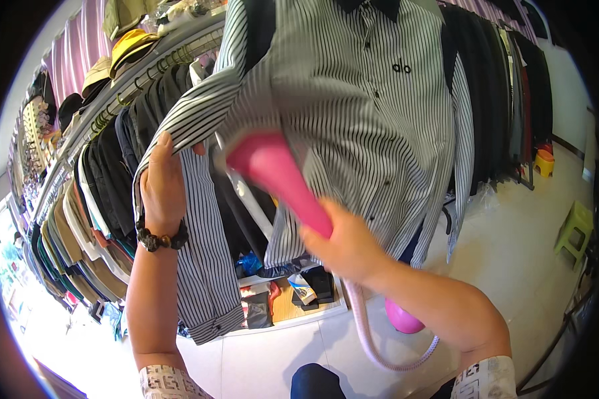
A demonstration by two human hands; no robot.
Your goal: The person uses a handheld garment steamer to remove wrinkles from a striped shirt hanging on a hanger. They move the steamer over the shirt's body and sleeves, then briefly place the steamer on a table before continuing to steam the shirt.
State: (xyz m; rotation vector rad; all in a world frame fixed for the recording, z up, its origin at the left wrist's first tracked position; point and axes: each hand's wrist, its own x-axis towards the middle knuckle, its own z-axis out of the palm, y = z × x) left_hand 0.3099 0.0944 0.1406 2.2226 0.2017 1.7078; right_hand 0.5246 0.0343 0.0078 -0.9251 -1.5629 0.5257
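Note:
A black-and-white striped button-up shirt with a dark collar hangs in front of me. My left hand, with a dark beaded bracelet at the wrist, holds one of its sleeves out to the left; the sleeve drapes over the hand and its cuff hangs low. In my right hand is the handle of a pink garment steamer head, blurred by motion. The head is against or close to the shirt near the held sleeve; contact is not clear. A pale ribbed hose loops below my right forearm, beside a pink steamer base, mostly hidden.
Clothes rack full of garments runs along the left, with hats above. Dark trousers hang at the right. On the floor stand a green plastic stool and a yellow stool. Boxes lie on a low wooden platform.

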